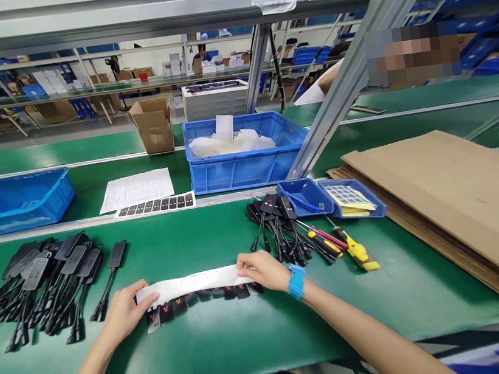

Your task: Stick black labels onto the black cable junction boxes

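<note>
My left hand [125,310] pinches the left end of a long white strip of backing paper [193,282]. At its other end, my right hand [263,269], with a blue band at the wrist, grips the same strip between thumb and fingers. A row of black labels with red marks [180,304] shows along the strip's lower edge; whether they stick to it I cannot tell. To the left lies a pile of black cabled devices [53,271], with a single black device [117,253] beside it. Another bunch of black devices [277,226] lies beyond my right hand.
Screwdrivers [356,249] and two small blue trays [306,196] are at the right, near stacked cardboard sheets [454,203]. Behind stand a blue bin [236,173] with white paper, a label sheet [155,205] and a blue basket [17,202]. A metal post [351,88] slants across.
</note>
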Tool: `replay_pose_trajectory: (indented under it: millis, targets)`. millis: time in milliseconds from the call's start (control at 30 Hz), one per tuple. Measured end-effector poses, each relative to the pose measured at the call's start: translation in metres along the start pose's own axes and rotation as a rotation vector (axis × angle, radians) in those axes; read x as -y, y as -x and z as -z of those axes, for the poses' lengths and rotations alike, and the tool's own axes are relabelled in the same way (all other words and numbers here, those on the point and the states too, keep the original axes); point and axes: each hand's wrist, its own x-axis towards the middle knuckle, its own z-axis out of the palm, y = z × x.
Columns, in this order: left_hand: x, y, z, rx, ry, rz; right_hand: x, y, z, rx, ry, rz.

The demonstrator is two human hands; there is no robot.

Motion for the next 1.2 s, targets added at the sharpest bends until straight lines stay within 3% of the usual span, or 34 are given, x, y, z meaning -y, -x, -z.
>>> replay_pose_trajectory:
  millis: [167, 300, 400, 567, 700, 800, 900, 1000, 1100, 1200]
  targets:
    - [-0.012, -0.005, 0.015, 0.059, 0.045, 0.026, -0.024, -0.009, -0.009, -0.022, -0.084, 0.009]
    - [-0.016, 0.004, 0.028, 0.095, 0.325, 0.025, -0.045, 0.004, 0.002, -0.047, -0.373, 0.109]
    - [-0.015, 0.010, 0.032, 0.088, 0.645, 0.089, -0.040, 0.019, 0.015, -0.157, -0.527, 0.141]
    - [-0.012, 0.011, 0.031, 0.077, 1.064, 0.281, -0.019, 0.030, 0.026, -0.444, -0.532, 0.216]
    - [-0.008, 0.010, 0.029, 0.093, 1.246, 0.367, -0.017, 0.026, 0.030, -0.498, -0.438, 0.304]
    - [-0.002, 0.009, 0.025, 0.102, 1.307, 0.369, -0.020, 0.022, 0.031, -0.516, -0.380, 0.288]
    - [0.004, 0.006, 0.015, 0.104, 1.315, 0.340, -0.028, 0.018, 0.026, -0.508, -0.367, 0.259]
    - [0.007, -0.001, 0.003, 0.055, 1.240, 0.248, -0.044, 0.013, 0.025, -0.547, -0.526, 0.235]
    - [0.004, -0.013, -0.001, -0.177, 0.807, 0.130, -0.062, 0.004, 0.036, -0.773, -0.888, 0.193]
    - [0.002, -0.025, 0.009, -0.439, 0.359, 0.128, -0.065, -0.003, 0.058, -0.978, -1.301, 0.164]
